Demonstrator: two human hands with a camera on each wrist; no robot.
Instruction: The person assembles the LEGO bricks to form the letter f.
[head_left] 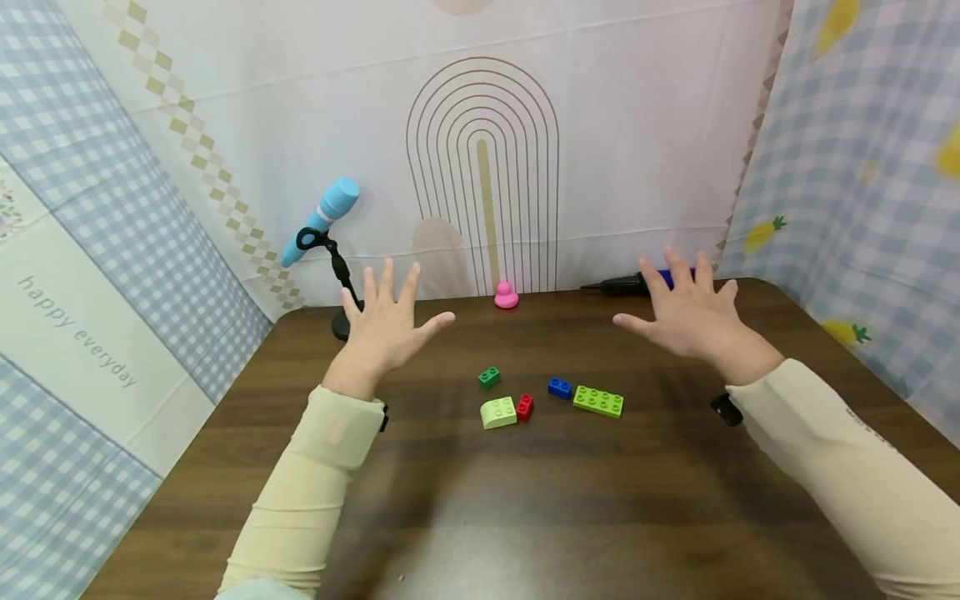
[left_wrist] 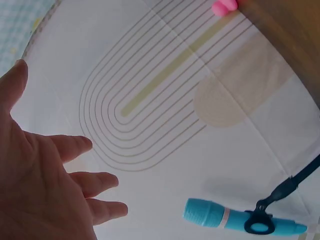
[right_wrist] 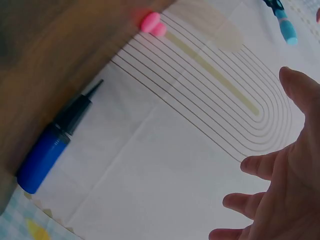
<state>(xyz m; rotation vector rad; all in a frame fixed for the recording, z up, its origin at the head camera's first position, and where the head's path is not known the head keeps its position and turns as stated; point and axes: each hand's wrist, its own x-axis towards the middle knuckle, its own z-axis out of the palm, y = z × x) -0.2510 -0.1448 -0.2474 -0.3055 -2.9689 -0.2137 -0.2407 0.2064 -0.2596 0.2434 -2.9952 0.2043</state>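
Five toy blocks sit mid-table, lying between two raised hands: a pale green curved block with a red block right beside it, a dark green block just behind, and over to the right a blue block next to the long lime block, studs up. And here are the hands, neither holding a thing — the left hand up over the table with its fingers spread well apart, the right hand matching it, thumb and fingers fanned wide. Cream sleeves run down from both wrists. Further out, a pink toy stands at the back edge of the brown table. Beyond the left hand, a light blue microphone leans in a black stand; behind the right hand lies a blue-and-black tool — thin pointed tip, partly covered in the head view. At the back hangs a white cloth printed with arches, with blue checks at the sides.
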